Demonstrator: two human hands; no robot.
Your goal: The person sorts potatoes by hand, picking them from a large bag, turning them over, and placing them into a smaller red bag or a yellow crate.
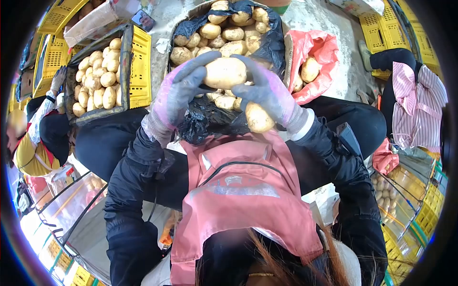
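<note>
A large pale potato (225,73) is held between both hands over a box lined with black plastic. My left hand (179,90), in a grey and pink-purple glove, grips its left end. On its other end are the fingers of my right hand (267,88), gloved alike. A second potato (259,118) sits against the lower side of my right hand, below the palm; whether the fingers hold it cannot be told. Loose potatoes (233,34) fill the box beyond my hands, and the black plastic liner (205,119) bunches up close to my lap.
At left stands a yellow crate (140,66) heaped with potatoes (98,78). A pink-red sack (312,45) with potatoes is right of the box. A phone (143,20) lies upper left. One person (36,155) is at far left, another in striped clothing (420,107) at right.
</note>
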